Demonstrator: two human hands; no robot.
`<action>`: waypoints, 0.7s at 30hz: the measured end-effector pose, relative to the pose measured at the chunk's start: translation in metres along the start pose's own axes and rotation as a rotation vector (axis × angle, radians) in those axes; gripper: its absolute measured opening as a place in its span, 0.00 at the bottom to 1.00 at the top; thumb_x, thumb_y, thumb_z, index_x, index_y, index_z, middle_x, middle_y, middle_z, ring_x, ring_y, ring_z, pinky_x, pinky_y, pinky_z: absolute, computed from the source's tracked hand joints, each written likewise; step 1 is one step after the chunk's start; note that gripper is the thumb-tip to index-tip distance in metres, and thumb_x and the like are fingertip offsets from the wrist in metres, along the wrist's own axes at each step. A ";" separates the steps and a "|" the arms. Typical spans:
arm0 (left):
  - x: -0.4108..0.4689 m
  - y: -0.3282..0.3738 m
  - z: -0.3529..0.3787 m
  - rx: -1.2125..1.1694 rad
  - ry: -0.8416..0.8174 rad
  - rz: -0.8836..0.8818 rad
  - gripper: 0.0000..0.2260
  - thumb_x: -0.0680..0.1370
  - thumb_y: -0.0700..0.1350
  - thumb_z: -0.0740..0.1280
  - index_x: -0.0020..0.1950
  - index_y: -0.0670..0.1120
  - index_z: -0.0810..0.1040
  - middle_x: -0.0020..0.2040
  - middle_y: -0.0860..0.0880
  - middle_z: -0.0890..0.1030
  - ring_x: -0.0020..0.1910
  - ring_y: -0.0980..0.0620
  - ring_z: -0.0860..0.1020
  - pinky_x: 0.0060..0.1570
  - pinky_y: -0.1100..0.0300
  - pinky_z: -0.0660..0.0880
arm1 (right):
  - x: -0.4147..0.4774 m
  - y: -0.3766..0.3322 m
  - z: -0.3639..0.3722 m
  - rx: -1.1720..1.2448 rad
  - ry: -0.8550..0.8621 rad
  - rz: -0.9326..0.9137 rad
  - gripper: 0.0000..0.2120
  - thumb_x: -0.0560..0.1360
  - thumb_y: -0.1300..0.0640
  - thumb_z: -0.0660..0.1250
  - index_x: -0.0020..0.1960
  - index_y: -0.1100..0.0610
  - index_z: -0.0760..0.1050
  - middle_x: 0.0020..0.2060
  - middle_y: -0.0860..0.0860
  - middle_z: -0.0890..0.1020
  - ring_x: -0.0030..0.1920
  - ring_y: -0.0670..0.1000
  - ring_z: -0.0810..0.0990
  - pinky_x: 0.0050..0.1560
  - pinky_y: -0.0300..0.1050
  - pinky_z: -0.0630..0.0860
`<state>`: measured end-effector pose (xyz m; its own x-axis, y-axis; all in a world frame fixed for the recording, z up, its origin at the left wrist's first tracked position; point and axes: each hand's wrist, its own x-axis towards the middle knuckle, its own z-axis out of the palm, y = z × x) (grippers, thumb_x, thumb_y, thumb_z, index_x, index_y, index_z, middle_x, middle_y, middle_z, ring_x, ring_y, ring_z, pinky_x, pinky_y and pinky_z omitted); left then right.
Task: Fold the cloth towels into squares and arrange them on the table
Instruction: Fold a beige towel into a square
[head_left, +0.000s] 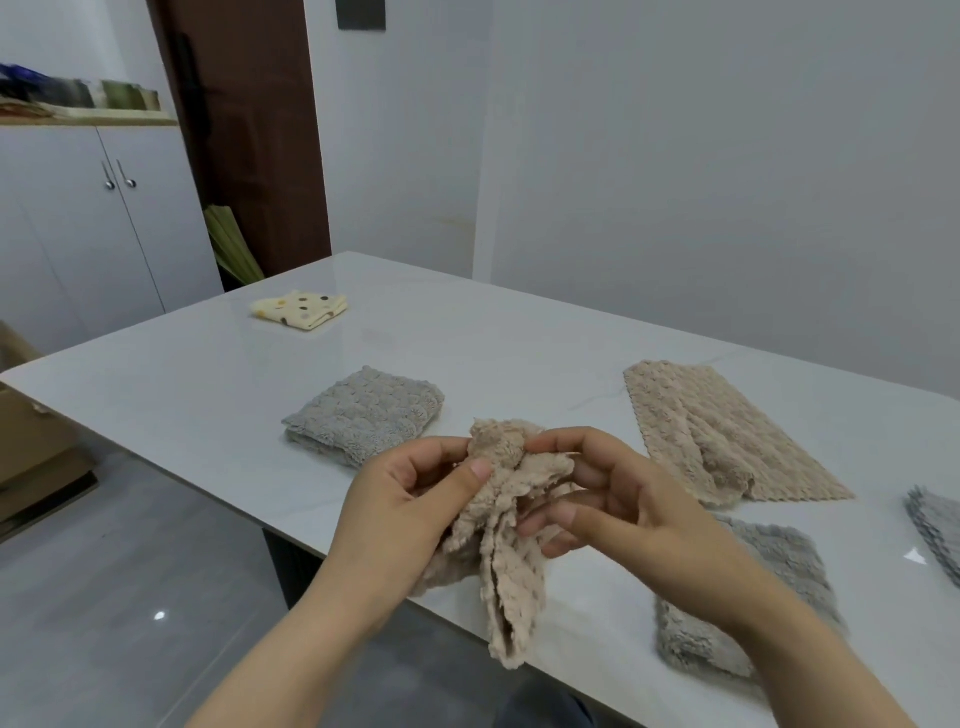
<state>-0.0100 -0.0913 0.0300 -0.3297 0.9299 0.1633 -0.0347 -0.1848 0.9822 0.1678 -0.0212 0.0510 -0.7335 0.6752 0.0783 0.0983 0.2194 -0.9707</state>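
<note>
My left hand (405, 504) and my right hand (623, 504), both bare, slender fingers, nails short, rounded and plain, wrists and forearms bare along their whole visible length, nearer than the table (467, 332) edge.

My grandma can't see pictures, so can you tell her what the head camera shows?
A person's left hand and right hand hold a crumpled beige towel over the near edge of a white table. On the table lie a folded grey towel, a folded yellow dotted cloth farther back, and a loosely spread beige towel at right.
</note>
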 end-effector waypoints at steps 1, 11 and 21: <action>0.000 0.000 0.000 0.024 0.006 0.007 0.06 0.75 0.40 0.67 0.49 0.42 0.83 0.42 0.45 0.86 0.40 0.49 0.84 0.38 0.63 0.78 | 0.002 0.000 -0.001 -0.018 0.006 0.004 0.17 0.78 0.72 0.59 0.62 0.57 0.72 0.51 0.55 0.84 0.48 0.57 0.84 0.49 0.47 0.81; 0.006 0.002 -0.001 0.187 0.159 0.051 0.03 0.74 0.44 0.71 0.43 0.47 0.85 0.39 0.37 0.83 0.35 0.38 0.79 0.39 0.50 0.77 | 0.024 0.005 -0.001 -0.549 0.335 -0.111 0.08 0.69 0.45 0.73 0.36 0.47 0.77 0.31 0.45 0.75 0.31 0.42 0.71 0.34 0.32 0.66; 0.005 0.017 -0.003 0.182 0.149 0.035 0.05 0.74 0.42 0.70 0.42 0.48 0.85 0.28 0.56 0.82 0.25 0.63 0.77 0.24 0.73 0.69 | 0.027 -0.012 0.008 -0.633 0.263 -0.245 0.12 0.73 0.41 0.67 0.40 0.49 0.77 0.35 0.46 0.81 0.40 0.47 0.78 0.39 0.44 0.73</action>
<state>-0.0154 -0.0908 0.0474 -0.4639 0.8640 0.1956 0.1455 -0.1435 0.9789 0.1412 -0.0118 0.0633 -0.6064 0.6838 0.4058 0.3805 0.6977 -0.6070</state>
